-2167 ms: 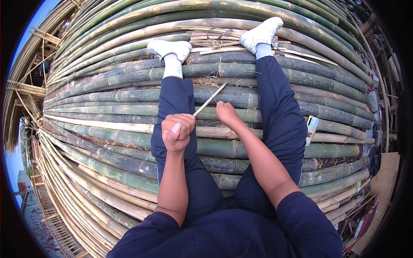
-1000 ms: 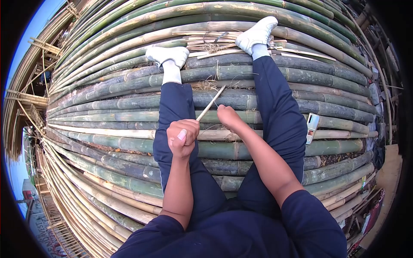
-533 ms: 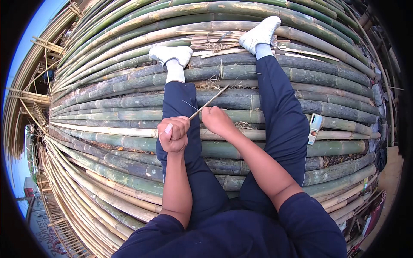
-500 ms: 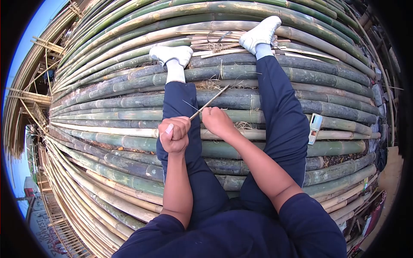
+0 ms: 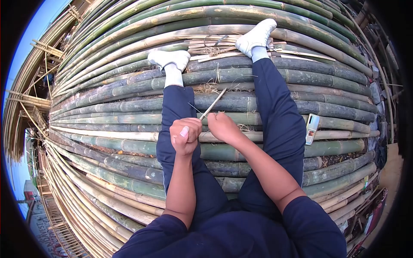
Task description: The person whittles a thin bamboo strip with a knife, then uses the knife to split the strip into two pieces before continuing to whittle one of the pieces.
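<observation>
My left hand [image 5: 186, 134] is closed in a fist around a slim bamboo stick [image 5: 214, 103], thumb on top. The stick slants up and to the right, away from my body. Beside it, my right hand [image 5: 223, 128] is closed on what looks like a knife, its handle hidden by the fingers. A thin, narrow knife blade [image 5: 192, 106] pokes out to the left, crossing the stick just above my left fist. Both hands are close together between my legs, over the bamboo poles.
I sit on a wide bed of bamboo poles [image 5: 228, 103]. Split bamboo strips [image 5: 211, 48] lie between my white shoes [image 5: 257, 38]. Curly shavings [image 5: 208, 87] lie beyond my hands. A phone [image 5: 312, 129] rests right of my leg. Stacked poles [image 5: 99, 189] are at left.
Both hands have shifted slightly to the right and down, still closed. The stick and the thin blade have moved with them, and the blade still crosses the stick.
</observation>
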Motion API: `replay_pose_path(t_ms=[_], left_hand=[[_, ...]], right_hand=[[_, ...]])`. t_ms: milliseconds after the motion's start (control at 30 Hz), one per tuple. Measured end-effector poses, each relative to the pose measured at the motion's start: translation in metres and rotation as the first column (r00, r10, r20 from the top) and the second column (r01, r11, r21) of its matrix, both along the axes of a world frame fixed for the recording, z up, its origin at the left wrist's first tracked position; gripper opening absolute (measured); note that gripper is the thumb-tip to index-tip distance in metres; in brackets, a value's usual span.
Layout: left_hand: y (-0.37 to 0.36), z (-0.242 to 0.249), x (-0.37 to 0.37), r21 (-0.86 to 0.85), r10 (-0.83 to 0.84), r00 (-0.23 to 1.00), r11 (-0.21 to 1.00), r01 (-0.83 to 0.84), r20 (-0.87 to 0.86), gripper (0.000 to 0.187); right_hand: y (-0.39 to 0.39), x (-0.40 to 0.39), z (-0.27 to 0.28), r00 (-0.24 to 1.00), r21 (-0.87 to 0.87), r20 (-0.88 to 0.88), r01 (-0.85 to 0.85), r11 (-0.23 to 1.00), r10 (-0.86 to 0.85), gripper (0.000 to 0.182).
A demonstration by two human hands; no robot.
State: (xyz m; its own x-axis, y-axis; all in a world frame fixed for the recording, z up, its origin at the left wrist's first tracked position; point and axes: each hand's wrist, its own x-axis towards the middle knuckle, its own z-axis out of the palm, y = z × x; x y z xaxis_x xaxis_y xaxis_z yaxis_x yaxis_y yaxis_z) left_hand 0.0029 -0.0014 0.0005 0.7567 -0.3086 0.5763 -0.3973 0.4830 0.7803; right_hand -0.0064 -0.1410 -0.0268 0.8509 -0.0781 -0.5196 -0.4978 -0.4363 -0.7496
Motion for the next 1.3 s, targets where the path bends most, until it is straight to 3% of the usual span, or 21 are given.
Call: replay_pose_path(t_ms=[133,267,367,433,500,533,567,700,767,800,867,900,967,1000,1067,1100,1167,1200,1267,1300], left_hand=[[-0.001,0.0,-0.001,-0.024,-0.018,1.0,1.0,0.019,0.022,0.046],[-0.002,-0.004,-0.008,0.002,-0.031,0.999,1.0,0.031,0.025,0.045],[0.001,-0.001,-0.003,-0.043,0.005,1.0,0.999,-0.004,0.013,0.046],[0.008,-0.005,0.005,-0.103,0.051,0.999,0.993,-0.051,0.0,0.048],[0.009,-0.005,0.009,-0.104,0.072,0.997,0.992,-0.069,0.023,0.047],[0.01,-0.006,0.009,-0.109,0.078,0.997,0.991,-0.075,0.016,0.047],[0.01,-0.006,0.009,-0.104,0.068,0.998,0.992,-0.066,0.019,0.047],[0.008,-0.006,0.002,-0.1,0.033,0.999,0.994,-0.031,0.011,0.047],[0.008,-0.004,0.001,-0.082,0.04,0.999,0.996,-0.038,0.022,0.046],[0.009,-0.006,0.004,-0.103,0.047,0.999,0.994,-0.045,0.02,0.046],[0.015,-0.008,0.009,-0.144,0.078,0.997,0.986,-0.079,-0.013,0.046],[0.016,-0.009,0.012,-0.147,0.079,0.997,0.986,-0.081,-0.018,0.046],[0.017,-0.008,0.013,-0.14,0.083,0.997,0.987,-0.082,0.004,0.046],[0.015,-0.008,0.013,-0.146,0.091,0.996,0.985,-0.09,0.003,0.046],[0.015,-0.009,0.009,-0.136,0.093,0.996,0.986,-0.092,0.001,0.046],[0.014,-0.009,0.008,-0.123,0.09,0.996,0.988,-0.089,0.001,0.046],[0.01,-0.008,0.004,-0.123,0.061,0.998,0.991,-0.057,0.024,0.046],[0.009,-0.008,0.004,-0.124,0.035,0.998,0.992,-0.03,0.044,0.047],[0.011,-0.008,0.007,-0.133,0.051,0.998,0.99,-0.047,0.025,0.047],[0.013,-0.009,0.008,-0.143,0.068,0.998,0.987,-0.067,-0.002,0.047]], right_hand=[[0.002,0.0,-0.002,0.999,0.004,0.043,-0.009,1.0,0.009,0.058],[-0.01,0.038,-0.082,0.993,-0.053,0.001,0.12,0.991,-0.121,0.058],[-0.009,0.038,-0.076,0.983,0.012,-0.014,0.181,0.983,-0.181,0.059],[-0.002,0.018,-0.023,0.997,0.168,-0.074,0.023,0.986,-0.011,0.059],[0.015,-0.002,0.008,0.996,0.17,0.026,-0.091,0.981,0.088,0.059],[0.017,-0.009,0.02,0.993,0.117,0.108,-0.068,0.991,0.055,0.059],[0.016,-0.005,0.01,0.993,0.111,0.104,-0.075,0.991,0.063,0.059],[-0.009,0.035,-0.093,0.982,0.014,-0.102,0.162,0.987,-0.159,0.059],[-0.01,0.039,-0.12,0.967,-0.01,-0.015,0.254,0.967,-0.254,0.058],[-0.007,0.038,-0.107,0.967,-0.006,-0.014,0.255,0.967,-0.255,0.058],[0.002,0.023,-0.038,0.979,0.232,-0.174,0.142,0.962,-0.103,0.057],[0.009,0.009,0.003,0.991,0.269,-0.137,0.026,0.963,0.011,0.057],[0.028,-0.006,0.01,0.996,0.22,0.081,-0.055,0.974,0.038,0.058],[0.026,-0.003,0.006,0.996,0.217,0.079,-0.059,0.974,0.043,0.058],[0.019,0.011,-0.018,0.995,0.171,0.044,0.078,0.982,-0.086,0.058],[0.013,0.02,-0.053,0.995,0.173,0.048,0.078,0.982,-0.088,0.058],[0.0,0.038,-0.131,0.96,0.014,0.067,0.272,0.962,-0.273,0.059],[-0.001,0.039,-0.121,0.959,0.018,0.072,0.274,0.961,-0.275,0.059],[-0.007,0.035,-0.073,0.946,0.192,-0.222,0.281,0.94,-0.237,0.06],[-0.004,0.026,-0.038,0.945,0.192,-0.225,0.282,0.94,-0.237,0.06]])
